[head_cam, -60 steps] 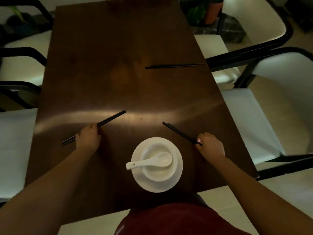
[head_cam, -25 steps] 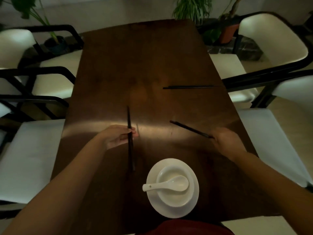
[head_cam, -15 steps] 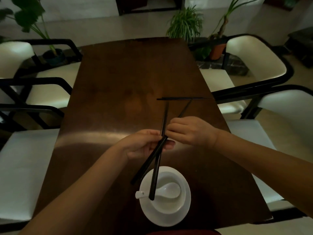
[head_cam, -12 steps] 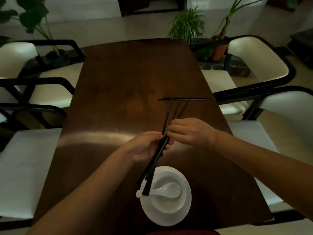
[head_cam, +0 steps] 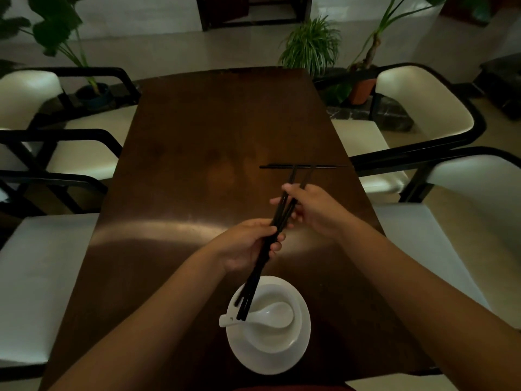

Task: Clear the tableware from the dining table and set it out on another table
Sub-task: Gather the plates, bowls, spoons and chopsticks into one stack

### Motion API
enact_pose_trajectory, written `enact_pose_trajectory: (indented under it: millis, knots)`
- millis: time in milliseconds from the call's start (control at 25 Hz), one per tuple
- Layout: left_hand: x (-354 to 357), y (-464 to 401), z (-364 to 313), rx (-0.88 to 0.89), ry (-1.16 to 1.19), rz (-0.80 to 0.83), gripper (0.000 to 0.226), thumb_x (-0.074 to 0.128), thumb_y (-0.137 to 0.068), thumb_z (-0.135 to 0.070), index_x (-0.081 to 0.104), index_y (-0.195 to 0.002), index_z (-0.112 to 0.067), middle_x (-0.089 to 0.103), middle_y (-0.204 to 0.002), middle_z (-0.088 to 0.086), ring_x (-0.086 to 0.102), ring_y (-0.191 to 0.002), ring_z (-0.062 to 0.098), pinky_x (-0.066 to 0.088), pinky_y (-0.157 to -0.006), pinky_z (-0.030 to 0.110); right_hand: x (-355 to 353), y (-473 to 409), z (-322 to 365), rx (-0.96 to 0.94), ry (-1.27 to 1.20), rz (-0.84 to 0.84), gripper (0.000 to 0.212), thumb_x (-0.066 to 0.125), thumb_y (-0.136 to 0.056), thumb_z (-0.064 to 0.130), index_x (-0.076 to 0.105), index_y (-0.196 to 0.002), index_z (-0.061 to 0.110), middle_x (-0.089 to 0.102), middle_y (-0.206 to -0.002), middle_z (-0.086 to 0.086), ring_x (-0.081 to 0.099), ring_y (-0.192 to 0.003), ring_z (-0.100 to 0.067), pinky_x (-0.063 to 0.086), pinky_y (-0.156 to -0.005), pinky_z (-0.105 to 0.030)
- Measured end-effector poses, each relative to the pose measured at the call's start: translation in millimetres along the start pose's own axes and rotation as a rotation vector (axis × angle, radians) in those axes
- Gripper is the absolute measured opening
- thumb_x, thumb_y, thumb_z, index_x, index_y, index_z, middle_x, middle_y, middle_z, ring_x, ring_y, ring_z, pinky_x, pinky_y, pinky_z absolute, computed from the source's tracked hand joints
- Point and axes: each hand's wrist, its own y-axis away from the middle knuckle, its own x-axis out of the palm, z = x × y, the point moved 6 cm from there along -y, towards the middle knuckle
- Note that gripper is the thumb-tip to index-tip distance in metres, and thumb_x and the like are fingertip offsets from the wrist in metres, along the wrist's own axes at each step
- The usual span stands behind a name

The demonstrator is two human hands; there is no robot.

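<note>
both hands (head_cam: 282, 224) around black chopsticks (head_cam: 263, 258)

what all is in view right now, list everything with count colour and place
dining table: one, dark brown wood, centre of view
held chopsticks: a bundle, looks like four, black, gripped by both hands above the table
lying chopsticks: one pair, black, on the table, right of centre
plate: one, white, near edge of the table
bowl: one, white, on the plate
spoon: one, white, resting in the bowl
chairs: four, cream with black frames, two each side
potted plants: at least three, green, on the floor beyond the table
left hand: closed on the bundle's middle
right hand: closed on the bundle's far end
</note>
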Motion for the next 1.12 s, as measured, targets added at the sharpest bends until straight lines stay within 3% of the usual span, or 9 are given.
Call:
enact_pose_trajectory:
  millis: [120, 240, 360, 480, 720, 800, 920, 1040, 1120]
  knots:
    - [-0.8, -5.0, -2.6, 0.02, -0.022, 0.019, 0.025, 0.036, -0.097, -0.015, 0.054, -0.112, -0.007, 0.061, -0.074, 0.002, 0.057, -0.063, 0.012, 0.05, -0.06, 0.025, 9.8, -0.5, 19.1, -0.119, 0.187, -0.048, 0.014, 0.046, -0.096, 0.023, 0.058, -0.095, 0.016, 0.067, -0.076, 0.0, 0.049, -0.047, -0.005, 0.043, -0.044, -0.016]
    - [-18.7, -4.7, 4.2, 0.043, 0.019, -0.069, 0.045, 0.034, -0.095, -0.04, 0.065, -0.11, -0.009, 0.072, -0.089, 0.005, 0.068, -0.081, 0.018, 0.054, -0.072, 0.031, -5.6, 1.7, 43.7, -0.252, 0.154, -0.191, 0.02, 0.042, -0.096, 0.021, 0.057, -0.082, 0.019, 0.062, -0.07, 0.004, 0.053, -0.053, -0.001, 0.041, -0.049, -0.014]
    - [-33.3, -6.4, 27.6, 0.072, 0.334, -0.143, 0.069, 0.028, -0.09, -0.06, 0.063, -0.115, -0.006, 0.07, -0.11, 0.012, 0.066, -0.103, 0.026, 0.046, -0.092, 0.041, -30.2, 5.7, 62.8, -0.355, 0.012, -0.3, 0.02, 0.041, -0.096, 0.023, 0.055, -0.082, 0.021, 0.062, -0.067, 0.006, 0.053, -0.057, -0.003, 0.04, -0.05, -0.014]
    - [-34.7, -14.1, 31.9, 0.211, 0.676, -0.178, 0.073, 0.031, -0.089, -0.059, 0.056, -0.122, 0.001, 0.063, -0.122, 0.02, 0.059, -0.115, 0.03, 0.037, -0.104, 0.043, -37.8, 7.6, 71.8, -0.433, -0.032, -0.346, 0.02, 0.041, -0.096, 0.021, 0.054, -0.08, 0.022, 0.063, -0.062, 0.007, 0.051, -0.054, -0.003, 0.038, -0.046, -0.012]
    - [-30.5, -33.2, 10.9, 0.334, 0.828, -0.284, 0.061, 0.026, -0.097, -0.044, 0.058, -0.112, 0.006, 0.069, -0.106, 0.026, 0.065, -0.104, 0.03, 0.048, -0.09, 0.038, -29.3, -3.1, 60.1, -0.406, 0.003, -0.315, 0.017, 0.043, -0.096, 0.024, 0.056, -0.085, 0.021, 0.071, -0.065, 0.007, 0.058, -0.059, -0.005, 0.044, -0.048, -0.013]
    - [-30.7, -38.7, 7.8, 0.296, 0.722, -0.306, 0.056, 0.027, -0.098, -0.039, 0.058, -0.113, 0.005, 0.071, -0.101, 0.023, 0.069, -0.095, 0.028, 0.053, -0.076, 0.036, -32.5, -11.1, 57.2, -0.359, -0.009, -0.309, 0.018, 0.042, -0.097, 0.023, 0.056, -0.086, 0.019, 0.071, -0.064, 0.005, 0.054, -0.058, -0.009, 0.044, -0.048, -0.015]
    - [-36.3, -39.6, 1.3, 0.186, 0.261, -0.323, 0.04, 0.034, -0.099, -0.029, 0.06, -0.113, -0.003, 0.073, -0.088, 0.011, 0.069, -0.071, 0.017, 0.053, -0.057, 0.025, -47.4, -27.5, 52.8, -0.262, -0.06, -0.291, 0.02, 0.041, -0.097, 0.022, 0.055, -0.085, 0.016, 0.072, -0.064, 0.003, 0.05, -0.054, -0.009, 0.042, -0.049, -0.017]
    - [-42.4, -40.6, -22.0, 0.136, -0.257, -0.28, 0.031, 0.038, -0.098, -0.024, 0.061, -0.114, -0.01, 0.074, -0.084, 0.0, 0.065, -0.068, 0.01, 0.055, -0.066, 0.022, -63.7, -50.7, 45.0, -0.142, -0.142, -0.212, 0.019, 0.04, -0.098, 0.02, 0.055, -0.088, 0.013, 0.073, -0.072, -0.001, 0.051, -0.054, -0.006, 0.042, -0.049, -0.015]
    - [-38.9, -49.6, -36.4, 0.083, -0.398, -0.183, 0.029, 0.04, -0.097, -0.024, 0.059, -0.116, -0.015, 0.072, -0.086, -0.003, 0.065, -0.071, 0.01, 0.054, -0.071, 0.023, -69.4, -71.2, 41.5, -0.095, -0.185, -0.15, 0.021, 0.039, -0.098, 0.019, 0.055, -0.088, 0.011, 0.073, -0.077, -0.004, 0.052, -0.049, -0.001, 0.042, -0.046, -0.013]
